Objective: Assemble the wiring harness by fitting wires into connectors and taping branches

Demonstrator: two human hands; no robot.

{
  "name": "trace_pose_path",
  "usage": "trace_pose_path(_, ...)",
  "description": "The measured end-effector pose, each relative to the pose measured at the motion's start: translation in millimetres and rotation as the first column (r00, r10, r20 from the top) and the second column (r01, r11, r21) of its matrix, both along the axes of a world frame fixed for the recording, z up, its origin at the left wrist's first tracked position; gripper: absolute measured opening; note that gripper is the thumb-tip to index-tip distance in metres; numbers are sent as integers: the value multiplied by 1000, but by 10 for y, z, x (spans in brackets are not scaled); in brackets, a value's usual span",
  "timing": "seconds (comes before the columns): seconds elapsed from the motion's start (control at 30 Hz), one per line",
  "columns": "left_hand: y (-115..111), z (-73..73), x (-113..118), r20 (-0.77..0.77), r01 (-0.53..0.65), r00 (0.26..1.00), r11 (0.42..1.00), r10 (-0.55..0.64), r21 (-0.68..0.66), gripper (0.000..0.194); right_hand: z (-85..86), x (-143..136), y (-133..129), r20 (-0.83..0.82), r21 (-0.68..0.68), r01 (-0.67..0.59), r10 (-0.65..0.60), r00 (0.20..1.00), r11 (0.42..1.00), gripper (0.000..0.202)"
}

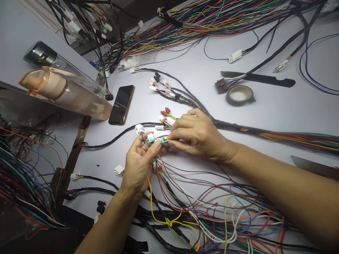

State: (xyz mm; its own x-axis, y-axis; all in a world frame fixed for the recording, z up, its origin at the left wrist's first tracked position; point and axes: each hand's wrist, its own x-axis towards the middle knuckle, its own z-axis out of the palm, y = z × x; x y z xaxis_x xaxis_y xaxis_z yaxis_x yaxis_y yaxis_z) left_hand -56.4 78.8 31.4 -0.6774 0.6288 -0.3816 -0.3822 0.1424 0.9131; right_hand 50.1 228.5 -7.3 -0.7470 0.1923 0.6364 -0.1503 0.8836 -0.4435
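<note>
My left hand is closed around a small white and teal connector, with the thumb pressed on top of it. At the connector's right end, my right hand pinches a thin wire between thumb and forefinger. A white plug on dark wires stands just above the left fingers. Close beyond the hands lie red connectors and a small white connector. Loose coloured wires hang below both hands. Whether the wire's tip sits inside the connector is hidden.
A black-wrapped harness runs rightward past my right hand. Beyond it lie a tape roll and a dark flat blade-like strip. A phone and a peach bottle are at the left. A thick wire bundle crosses the back.
</note>
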Motion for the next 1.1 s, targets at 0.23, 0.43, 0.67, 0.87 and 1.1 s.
trace_pose_path(0.23, 10, -26, -13, 21, -10, 1000, 1000, 10, -2, 27, 17, 10, 1, 46, -56, 31, -28, 999, 998, 19)
trace_pose_path(0.43, 41, -13, 0, 0, -28, 1000, 999, 28, 31, 24, -10, -4, 10, 42, -8, 15, -15, 999, 1000, 22)
trace_pose_path(0.67, 13, -25, -8, -13, -12, 1000, 999, 13, 34, 28, 24, 0, -3, 76, -57, 37, -32, 997, 998, 24)
trace_pose_path(0.87, -15, -48, -28, 5, -2, 1000, 998, 2, 64, 30, 45, 16, 0, 85, -65, -6, 12, 996, 998, 22)
trace_pose_path(1.1, -10, -48, -25, 14, -15, 1000, 997, 14, 72, 34, 43, 21, 0, 73, -61, -30, 35, 997, 998, 18)
